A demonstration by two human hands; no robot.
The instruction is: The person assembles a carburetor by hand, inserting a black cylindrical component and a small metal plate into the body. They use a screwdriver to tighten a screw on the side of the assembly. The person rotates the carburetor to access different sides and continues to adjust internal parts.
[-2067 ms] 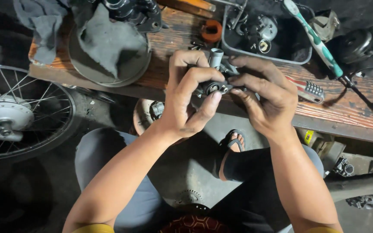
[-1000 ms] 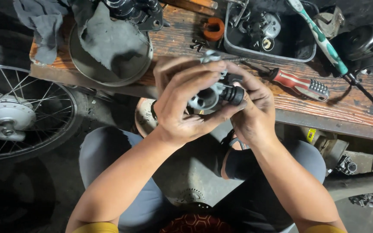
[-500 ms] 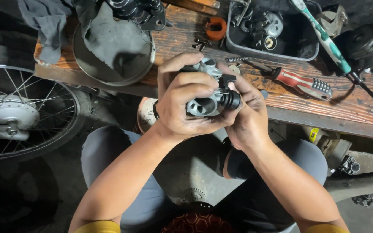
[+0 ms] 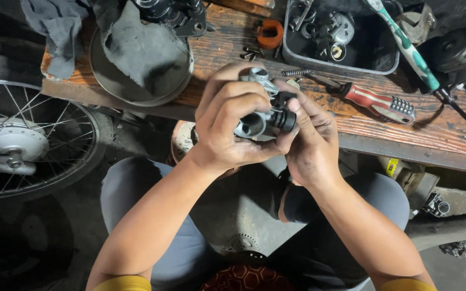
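Compared with half a second ago, both hands have drifted slightly right and up in the frame, and the small metal carburettor [image 4: 265, 119] has turned a touch, its round opening now facing lower left.

Far left of the frame, a spoked wheel [image 4: 22, 141] sits low beside the bench. Upper left, a grey rag [image 4: 55, 29] hangs over the edge of the wooden bench [image 4: 438, 134], and a second dark cloth lies in a round metal pan [image 4: 136, 70].

Moving to centre, the left hand [image 4: 233, 126] is wrapped round the carburettor from the left, thumb and fingers clamped on its body. The right hand [image 4: 308, 140] closes on it from the right, fingertips pressed against the black fitting at its end. The part is held in the air just in front of the bench edge, above the person's knees, not resting on anything.

Right of centre, a spring [image 4: 295, 72] and loose screws lie on the bench, with a red-handled screwdriver [image 4: 376, 102] untouched beside them. Upper right, a dark tray [image 4: 341, 37] holds more small parts, so judging by those, plenty looks left to fit; the body is only being handled and turned for now. A green-and-white handled tool [image 4: 405, 46] lies across the tray's corner.
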